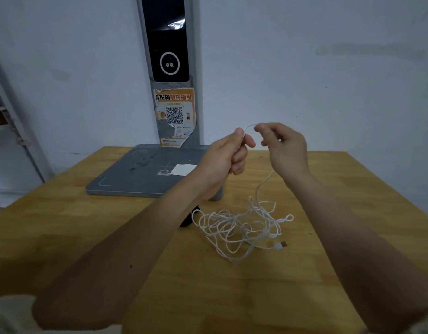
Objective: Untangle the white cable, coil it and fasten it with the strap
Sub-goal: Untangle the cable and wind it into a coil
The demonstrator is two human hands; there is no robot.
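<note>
White cable [241, 227]: one, mostly a loose tangle of loops on the wooden table [352, 189], near the middle. One strand rises out of the tangle to the hands. USB plug [280, 245] lies flat at the tangle's right edge, pointing right.

Left hand [228, 154]: fingers curled into a fist round the cable, thumb on top pinning the strand. Right hand [284, 145]: thumb and fingertips pinching the cable just beside the left hand; a short arc of cable bridges the two. Both hands are raised above the table, behind the tangle.

Strap [190, 219]: one dark piece on the table, touching the tangle's left edge, partly hidden by the left forearm. Can't tell its full shape.

Behind: one grey flat base plate [135, 174] on the table with a white label [182, 169], text too small to read. From it rises a grey post with a black screen [169, 49] showing a round icon. Below that is one torn orange poster [175, 116] with a QR code and Chinese heading, readable part "取件指引". Left forearm covers the plate's near right corner.
</note>
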